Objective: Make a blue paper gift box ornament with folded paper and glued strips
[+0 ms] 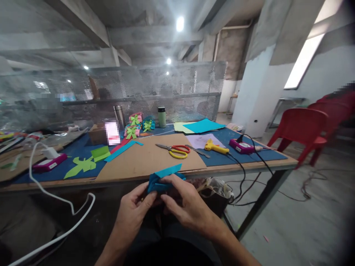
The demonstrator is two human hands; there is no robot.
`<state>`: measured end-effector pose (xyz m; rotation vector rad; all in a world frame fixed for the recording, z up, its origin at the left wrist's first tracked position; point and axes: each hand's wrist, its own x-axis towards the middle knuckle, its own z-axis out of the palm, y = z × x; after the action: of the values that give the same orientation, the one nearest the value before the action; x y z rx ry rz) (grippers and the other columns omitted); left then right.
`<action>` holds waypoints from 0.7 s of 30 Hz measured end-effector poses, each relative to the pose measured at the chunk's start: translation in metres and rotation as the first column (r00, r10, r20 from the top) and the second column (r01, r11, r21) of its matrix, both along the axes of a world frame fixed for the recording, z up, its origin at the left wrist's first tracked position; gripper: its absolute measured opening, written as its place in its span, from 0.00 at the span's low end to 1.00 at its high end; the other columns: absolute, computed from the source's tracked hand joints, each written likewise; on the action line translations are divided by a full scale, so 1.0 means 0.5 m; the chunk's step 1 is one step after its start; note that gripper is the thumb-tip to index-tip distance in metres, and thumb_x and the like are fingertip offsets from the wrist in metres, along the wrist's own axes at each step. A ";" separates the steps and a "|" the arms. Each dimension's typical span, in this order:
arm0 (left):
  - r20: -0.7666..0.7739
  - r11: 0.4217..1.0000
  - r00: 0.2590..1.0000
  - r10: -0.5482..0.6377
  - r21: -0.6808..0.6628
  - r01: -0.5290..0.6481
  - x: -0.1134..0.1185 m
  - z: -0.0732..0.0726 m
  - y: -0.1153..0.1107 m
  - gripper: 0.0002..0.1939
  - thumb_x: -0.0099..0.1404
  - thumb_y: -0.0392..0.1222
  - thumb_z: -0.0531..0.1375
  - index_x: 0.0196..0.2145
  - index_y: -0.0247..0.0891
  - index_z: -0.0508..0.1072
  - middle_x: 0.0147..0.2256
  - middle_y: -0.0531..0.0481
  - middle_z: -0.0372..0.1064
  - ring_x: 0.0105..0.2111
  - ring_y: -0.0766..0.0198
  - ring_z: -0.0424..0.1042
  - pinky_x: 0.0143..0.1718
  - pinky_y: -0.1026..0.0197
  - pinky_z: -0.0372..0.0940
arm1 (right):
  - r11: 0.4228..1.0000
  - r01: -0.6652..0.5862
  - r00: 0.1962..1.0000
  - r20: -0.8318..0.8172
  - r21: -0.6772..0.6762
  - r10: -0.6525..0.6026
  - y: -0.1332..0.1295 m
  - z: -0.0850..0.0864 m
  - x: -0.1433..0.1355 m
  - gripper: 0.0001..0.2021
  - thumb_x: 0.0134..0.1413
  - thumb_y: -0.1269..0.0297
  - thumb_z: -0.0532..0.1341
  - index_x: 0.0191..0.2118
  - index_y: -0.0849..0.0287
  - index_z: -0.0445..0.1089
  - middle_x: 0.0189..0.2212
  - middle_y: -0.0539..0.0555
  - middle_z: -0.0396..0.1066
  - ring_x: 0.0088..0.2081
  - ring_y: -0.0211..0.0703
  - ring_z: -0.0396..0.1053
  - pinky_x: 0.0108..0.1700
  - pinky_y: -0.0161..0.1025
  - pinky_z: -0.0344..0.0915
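Gripping folded blue piece (168,170) between left hand (133,205) at its 8 o'clock and right hand (189,201) at its 4 o'clock, long edge toward 2–3 o'clock.

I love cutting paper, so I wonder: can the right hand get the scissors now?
Probably yes: the right hand is busy with the blue piece, but the scissors lie uncovered on the cardboard ahead of it.

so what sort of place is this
Probably a makeshift craft workshop: the worktable holds scissors, a yellow glue gun and sheets of coloured paper, beneath bare concrete ceiling beams.
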<state>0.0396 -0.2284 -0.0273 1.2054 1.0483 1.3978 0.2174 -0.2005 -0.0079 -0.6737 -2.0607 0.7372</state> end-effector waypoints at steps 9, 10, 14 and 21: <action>0.111 0.998 0.993 0.041 -0.044 -0.036 -0.003 0.005 -0.002 0.23 0.60 0.48 0.69 0.48 0.31 0.78 0.46 0.40 0.78 0.43 0.49 0.79 0.48 0.52 0.75 | 0.991 0.115 0.981 -0.164 0.062 -0.103 0.004 0.022 0.038 0.10 0.65 0.66 0.58 0.47 0.58 0.73 0.40 0.55 0.75 0.25 0.34 0.72 0.30 0.34 0.69; 0.139 0.997 0.989 0.043 -0.064 -0.034 -0.005 0.008 -0.003 0.23 0.59 0.48 0.69 0.48 0.31 0.78 0.46 0.39 0.78 0.43 0.49 0.79 0.47 0.53 0.75 | 0.979 0.185 0.965 -0.204 0.082 -0.165 0.005 0.026 0.048 0.09 0.65 0.65 0.58 0.46 0.57 0.74 0.39 0.55 0.75 0.25 0.34 0.71 0.29 0.34 0.68; 0.255 0.991 0.966 0.053 -0.135 -0.018 -0.015 0.017 -0.006 0.22 0.57 0.47 0.71 0.45 0.29 0.78 0.43 0.37 0.79 0.40 0.49 0.81 0.41 0.59 0.76 | 0.890 0.438 0.871 -0.305 0.131 -0.384 0.024 0.036 0.080 0.09 0.65 0.63 0.58 0.43 0.56 0.76 0.37 0.55 0.75 0.32 0.39 0.72 0.32 0.35 0.68; 0.307 0.983 0.949 0.069 -0.184 -0.011 -0.013 0.012 -0.014 0.22 0.55 0.45 0.72 0.43 0.30 0.78 0.41 0.38 0.79 0.37 0.52 0.81 0.37 0.62 0.76 | 0.984 0.165 0.974 -0.145 -0.067 -0.173 0.066 0.006 0.064 0.19 0.63 0.56 0.60 0.56 0.57 0.70 0.42 0.56 0.74 0.39 0.42 0.72 0.40 0.38 0.70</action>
<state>0.0331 -0.2355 -0.0215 0.8027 0.9551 1.4359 0.2493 -0.1675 -0.0049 -0.7896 -1.8264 0.7258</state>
